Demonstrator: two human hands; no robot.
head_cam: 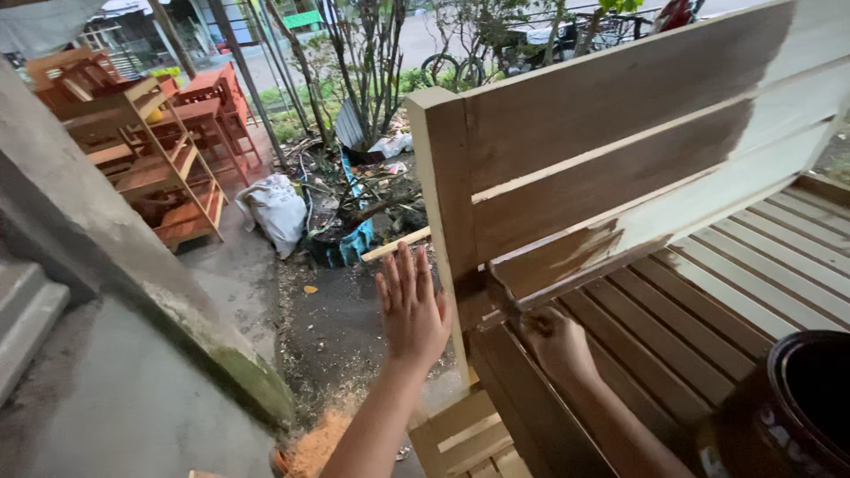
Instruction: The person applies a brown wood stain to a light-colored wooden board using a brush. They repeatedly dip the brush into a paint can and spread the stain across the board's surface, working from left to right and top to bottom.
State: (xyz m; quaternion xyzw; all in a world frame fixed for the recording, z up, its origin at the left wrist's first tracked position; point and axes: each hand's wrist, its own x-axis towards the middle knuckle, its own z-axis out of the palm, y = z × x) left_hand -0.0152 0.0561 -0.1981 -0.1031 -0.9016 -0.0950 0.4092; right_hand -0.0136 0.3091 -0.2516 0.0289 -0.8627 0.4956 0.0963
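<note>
Nearest, at the lower right corner of the view, a dark brown tin (784, 416) sits on the slatted seat (708, 310) of a wooden bench, its mouth open and within reach of the right hand, which suits dipping between strokes. Stain runs down its side.

Right hand (556, 341): clenched around a brush handle, low against the bench back (611, 133) where the lowest back slat meets the seat. The brush (512, 301) is mostly hidden by the fist and the dark wet wood; bristles cannot be made out clearly. Brush tip lies at the left end of the lowest slat, beside the corner post (443, 195).

Left hand (412, 305): open, fingers spread and straight, grasping nothing. It is raised just outside the post, off the bench's left edge; whether the palm touches the post cannot be told. Held clear of the wet stain, probably.

Stain state: left part of the back slats dark brown, right part bare pale wood. Seat slats likewise darker toward the left.

Beyond the bench's left edge: sawdust (319, 443) on the ground, a concrete wall (97, 257), a white sack (276, 211), a loose strip of wood (396, 244). Farther off, reddish wooden racks (168, 150), thin tree trunks, parked bicycles. Nothing crowds the working corner except the post itself, which limits the brush angle.
</note>
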